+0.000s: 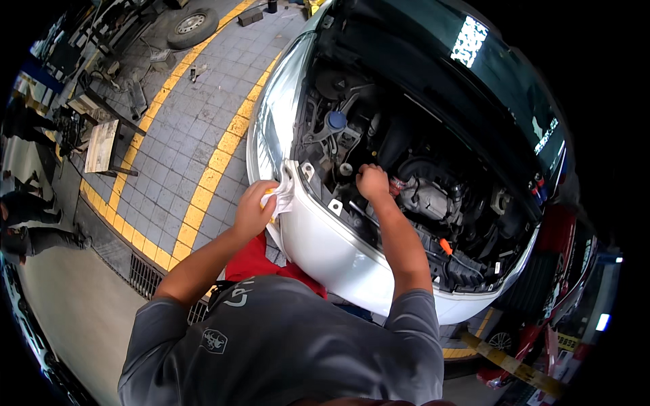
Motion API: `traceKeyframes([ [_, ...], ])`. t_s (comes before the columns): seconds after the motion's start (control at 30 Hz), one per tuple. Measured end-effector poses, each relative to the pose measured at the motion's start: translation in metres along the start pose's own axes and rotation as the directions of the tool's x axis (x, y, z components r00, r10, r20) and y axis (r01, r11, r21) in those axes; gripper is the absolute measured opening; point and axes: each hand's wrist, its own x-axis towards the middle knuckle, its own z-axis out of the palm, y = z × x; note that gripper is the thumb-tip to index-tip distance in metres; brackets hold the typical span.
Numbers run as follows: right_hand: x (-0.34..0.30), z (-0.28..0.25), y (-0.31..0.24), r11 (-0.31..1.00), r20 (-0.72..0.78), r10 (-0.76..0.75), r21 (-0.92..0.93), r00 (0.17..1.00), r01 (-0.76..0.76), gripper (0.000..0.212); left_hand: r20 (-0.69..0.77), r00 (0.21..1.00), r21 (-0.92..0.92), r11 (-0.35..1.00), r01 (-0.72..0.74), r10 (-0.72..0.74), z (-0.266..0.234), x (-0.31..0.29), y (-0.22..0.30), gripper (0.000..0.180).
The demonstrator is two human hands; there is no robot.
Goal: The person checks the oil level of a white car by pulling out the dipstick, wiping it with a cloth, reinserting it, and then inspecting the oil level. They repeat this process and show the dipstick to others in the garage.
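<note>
My left hand [253, 208] is closed around a crumpled white cloth [284, 195] with a bit of yellow in it. It rests by the front corner of a silver-white car [325, 247], beside the headlight. Over the open engine bay, my right hand [373, 181] is closed with the knuckles up. Whatever its fingers hold, if anything, is hidden beneath them. The metal engine part [425, 199] lies just right of that hand, with something red next to the wrist. A blue round cap [336, 120] sits farther back, and an orange handle [445, 246] sticks up nearer the front.
The raised hood [501, 74] spans the upper right. On the tiled floor with yellow lines are a wheel [193, 28] and a wooden-topped stand [101, 145]. People in dark clothes [34, 206] are at the far left. A red vehicle [558, 250] stands at right.
</note>
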Motion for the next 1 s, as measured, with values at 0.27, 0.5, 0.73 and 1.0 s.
traceKeyframes([
  [0.27, 0.114, 0.03, 0.004, 0.83, 0.307, 0.144, -0.555, 0.941, 0.054, 0.033, 0.299, 0.902, 0.041, 0.94, -0.338, 0.311, 0.064, 0.151, -0.112, 0.02],
  [0.5, 0.166, 0.07, 0.02, 0.664, 0.441, 0.301, -0.734, 0.845, 0.146, 0.036, 0.342, 0.857, -0.128, 0.923, -0.363, 0.385, 0.062, 0.164, -0.125, 0.028],
  [0.73, 0.183, 0.093, 0.046, 0.539, 0.551, 0.367, -0.783, 0.75, 0.311, 0.047, 0.369, 0.816, -0.275, 0.891, -0.361, 0.445, 0.052, 0.18, -0.137, 0.028],
  [1.0, 0.204, 0.106, 0.057, 0.64, 0.564, 0.347, -0.727, 0.749, 0.251, 0.04, 0.312, 0.83, -0.359, 0.866, -0.348, 0.463, 0.055, 0.179, -0.149, 0.027],
])
